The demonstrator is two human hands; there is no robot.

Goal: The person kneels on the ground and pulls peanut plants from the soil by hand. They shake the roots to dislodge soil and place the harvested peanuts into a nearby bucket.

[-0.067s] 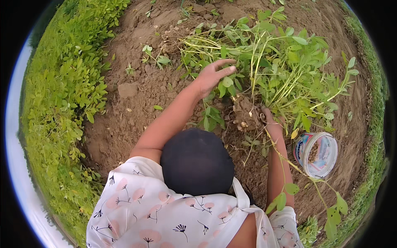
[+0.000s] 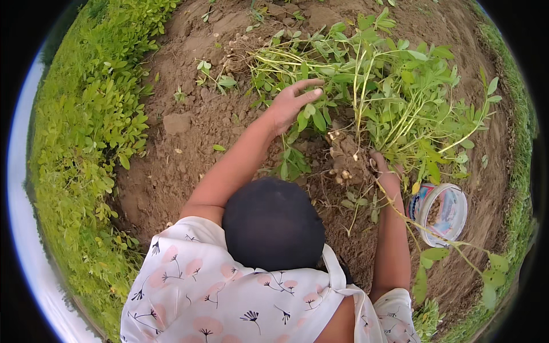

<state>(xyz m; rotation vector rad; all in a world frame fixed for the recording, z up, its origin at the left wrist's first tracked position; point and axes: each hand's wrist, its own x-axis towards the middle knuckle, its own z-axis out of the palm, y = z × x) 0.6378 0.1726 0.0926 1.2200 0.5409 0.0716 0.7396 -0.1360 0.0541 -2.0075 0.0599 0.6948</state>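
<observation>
My left hand (image 2: 290, 106) is stretched out with thumb and fingers apart, beside the green leaves of an uprooted peanut plant, holding nothing. My right hand (image 2: 388, 174) grips a peanut plant (image 2: 358, 103) low down, at its soil-covered root clump (image 2: 347, 154). Pale peanut pods hang from this clump, and some fingers are hidden by the plant. One long leafy stem (image 2: 426, 230) trails from my right hand over the forearm and past a plastic bucket (image 2: 452, 220). More pulled peanut plants (image 2: 297, 60) lie beyond my hands, with roots and pods (image 2: 237, 52) at their left end.
Brown loose soil (image 2: 154, 171) surrounds the plants. A dense row of green plants (image 2: 80, 126) grows along the left, and grass (image 2: 517, 148) edges the right. The translucent bucket lies tipped by my right forearm. A clod (image 2: 177, 123) sits left of my left arm.
My right hand has shifted slightly right with the peanut plant and its root clump. The trailing stem has swung right across the bucket. My left hand has barely moved.
</observation>
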